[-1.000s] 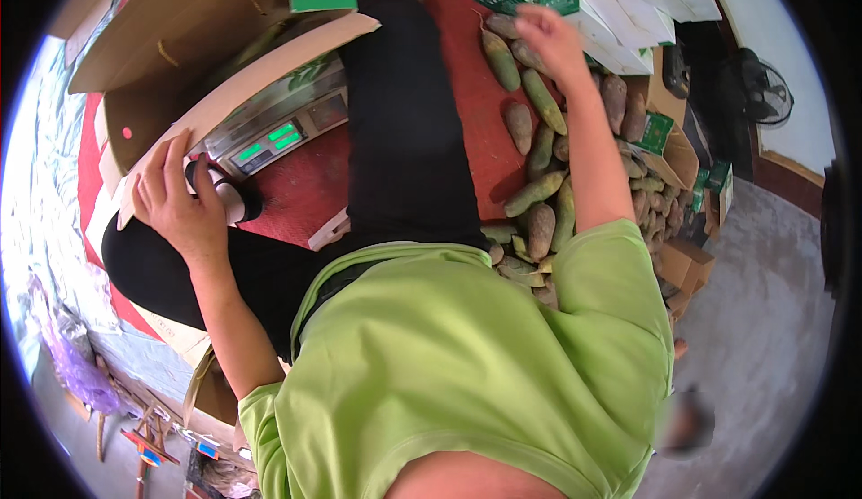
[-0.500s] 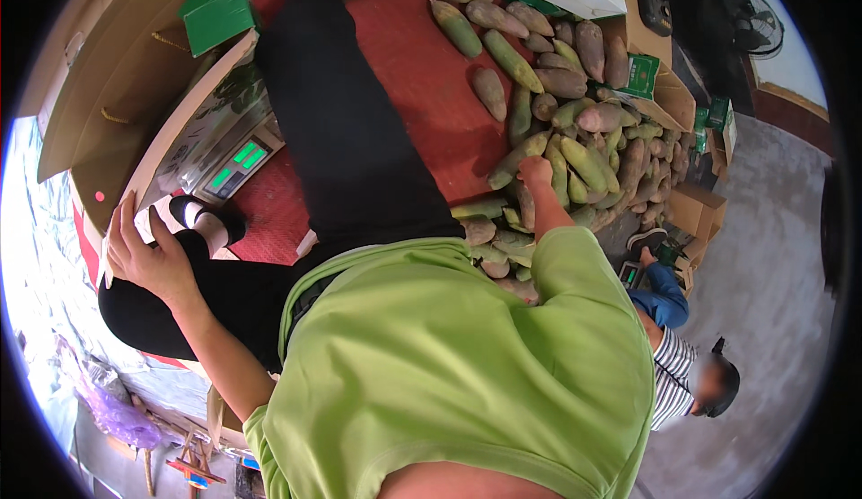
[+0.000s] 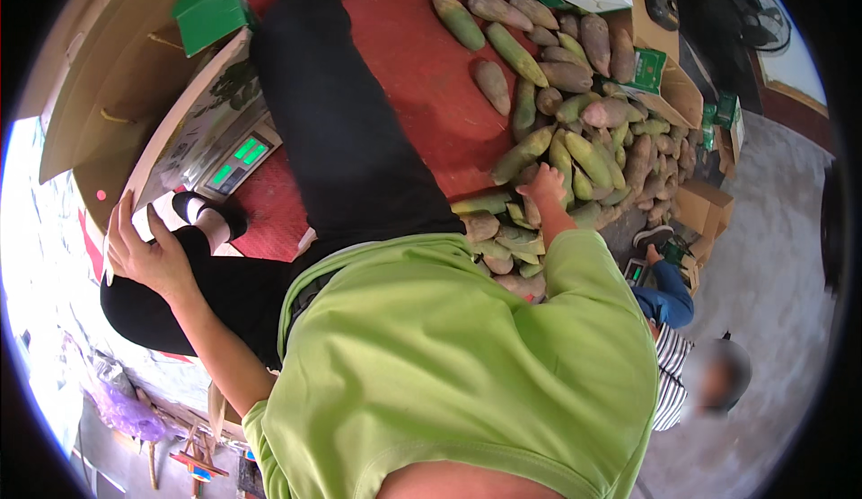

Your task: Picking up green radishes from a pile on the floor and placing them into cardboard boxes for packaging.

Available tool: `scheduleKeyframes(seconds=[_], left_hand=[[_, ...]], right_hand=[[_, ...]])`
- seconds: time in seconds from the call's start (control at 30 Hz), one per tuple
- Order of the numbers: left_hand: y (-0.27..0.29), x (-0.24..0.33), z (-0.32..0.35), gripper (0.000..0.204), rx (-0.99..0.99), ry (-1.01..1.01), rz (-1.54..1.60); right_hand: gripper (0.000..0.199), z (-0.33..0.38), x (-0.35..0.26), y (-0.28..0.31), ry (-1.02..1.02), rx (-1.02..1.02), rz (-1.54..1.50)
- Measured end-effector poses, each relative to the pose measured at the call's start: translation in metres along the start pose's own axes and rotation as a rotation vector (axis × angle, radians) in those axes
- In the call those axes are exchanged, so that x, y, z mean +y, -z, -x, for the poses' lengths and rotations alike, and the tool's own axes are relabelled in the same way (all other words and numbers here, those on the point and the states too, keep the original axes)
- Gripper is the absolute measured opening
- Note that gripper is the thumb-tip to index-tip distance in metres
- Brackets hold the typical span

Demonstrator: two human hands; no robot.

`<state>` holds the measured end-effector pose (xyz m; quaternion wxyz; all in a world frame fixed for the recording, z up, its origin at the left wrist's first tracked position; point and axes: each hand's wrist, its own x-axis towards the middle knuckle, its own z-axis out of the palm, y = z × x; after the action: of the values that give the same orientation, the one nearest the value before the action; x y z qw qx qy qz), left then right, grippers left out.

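Note:
My left hand (image 3: 153, 256) rests at the near edge of an open cardboard box (image 3: 193, 108), its fingers stretched out and the thumb apart. My right hand (image 3: 546, 186) is over a heap of long green and brownish-purple root vegetables that look like radishes (image 3: 593, 159). Its fingers look spread, and nothing shows lifted in it. The fingertips are next to a green radish (image 3: 523, 156); whether they touch it I cannot tell. A scale (image 3: 238, 162) with a lit green display stands beside the box.
A red mat (image 3: 404, 59) lies under my stretched-out leg (image 3: 337, 113). Cartons (image 3: 673, 95) stand beyond the heap, with a fan (image 3: 759, 18) at the far right. Another person (image 3: 669, 364) sits at the right by a small scale (image 3: 635, 272). A purple plastic bag (image 3: 126, 414) lies at lower left.
My right hand has shifted slightly nearer to me and right, and its fingers have spread from a more closed shape. My left hand stays at the box edge.

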<state>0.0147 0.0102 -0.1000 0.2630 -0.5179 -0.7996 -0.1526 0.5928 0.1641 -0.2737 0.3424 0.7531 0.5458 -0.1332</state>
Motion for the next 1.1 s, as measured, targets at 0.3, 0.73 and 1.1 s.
scheduleKeyframes(seconds=[0.3,0.73,1.1], left_hand=[[0.007,0.009,-0.002,0.032,-0.086,0.118,0.037],[0.014,0.008,0.0,0.037,-0.1,0.189,0.089],[0.016,0.009,-0.004,0.035,-0.098,0.197,0.136]], right_hand=[[0.07,-0.004,-0.015,-0.033,0.018,-0.043,-0.029],[0.081,0.013,-0.101,0.126,0.709,0.305,-1.006],[0.064,0.203,-0.271,0.362,1.651,0.342,-1.363]])
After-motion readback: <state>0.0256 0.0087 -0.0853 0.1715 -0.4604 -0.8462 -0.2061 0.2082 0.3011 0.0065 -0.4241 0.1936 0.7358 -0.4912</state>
